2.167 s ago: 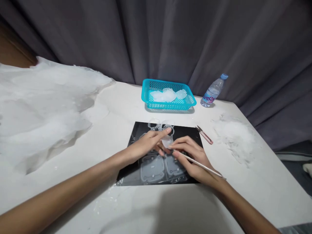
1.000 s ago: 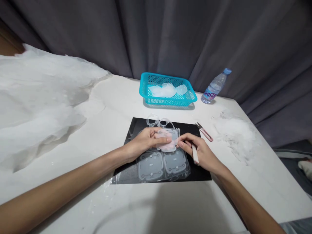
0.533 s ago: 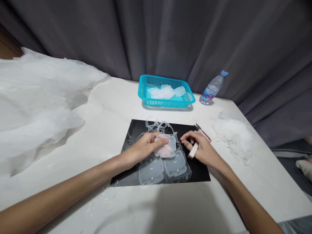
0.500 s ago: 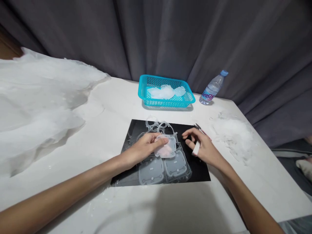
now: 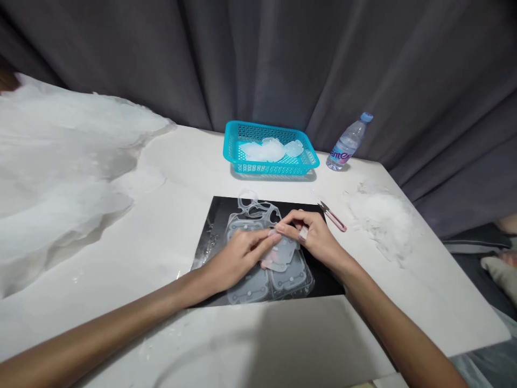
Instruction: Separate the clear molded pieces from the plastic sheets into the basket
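Pinching a frosted, round-cornered plastic piece, left fingers meet right fingers clasping a white stick.

I can't see most of the thin white stick, because the right hand covers it. Some fingers of the left hand hide behind the cloudy, rounded plastic piece, and the spot where both hands meet, mid-frame, is too small for me. The big heap of white plastic film runs off the left edge. A brown thing, upper left, is cut off too.
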`<state>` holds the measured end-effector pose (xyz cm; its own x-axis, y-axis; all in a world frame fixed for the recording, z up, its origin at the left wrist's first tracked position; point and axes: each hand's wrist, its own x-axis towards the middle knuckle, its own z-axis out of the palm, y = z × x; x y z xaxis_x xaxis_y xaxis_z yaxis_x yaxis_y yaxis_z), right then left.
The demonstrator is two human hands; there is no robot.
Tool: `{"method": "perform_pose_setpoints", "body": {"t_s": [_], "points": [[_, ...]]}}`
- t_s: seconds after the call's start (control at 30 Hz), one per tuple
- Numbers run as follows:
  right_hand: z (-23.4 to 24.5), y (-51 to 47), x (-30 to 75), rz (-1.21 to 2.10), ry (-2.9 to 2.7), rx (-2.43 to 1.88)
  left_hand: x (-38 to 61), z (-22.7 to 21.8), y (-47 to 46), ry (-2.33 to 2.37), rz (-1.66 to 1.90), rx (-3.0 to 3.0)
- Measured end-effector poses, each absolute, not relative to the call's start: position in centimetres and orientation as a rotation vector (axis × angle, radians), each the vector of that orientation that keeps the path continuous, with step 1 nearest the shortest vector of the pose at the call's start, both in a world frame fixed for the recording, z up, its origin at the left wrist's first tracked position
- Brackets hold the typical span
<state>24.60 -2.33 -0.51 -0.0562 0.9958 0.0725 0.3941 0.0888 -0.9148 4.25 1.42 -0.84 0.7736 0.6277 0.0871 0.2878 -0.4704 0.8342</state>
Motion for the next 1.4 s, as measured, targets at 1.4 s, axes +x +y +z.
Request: {"method": "perform_pose_setpoints", "body": {"t_s": [1.4], "points": [[-2.7,-2.9,26.8,0.172,-1.782,-1.794,3.4,-1.1,0.0,0.526,0.703,2.374]]}}
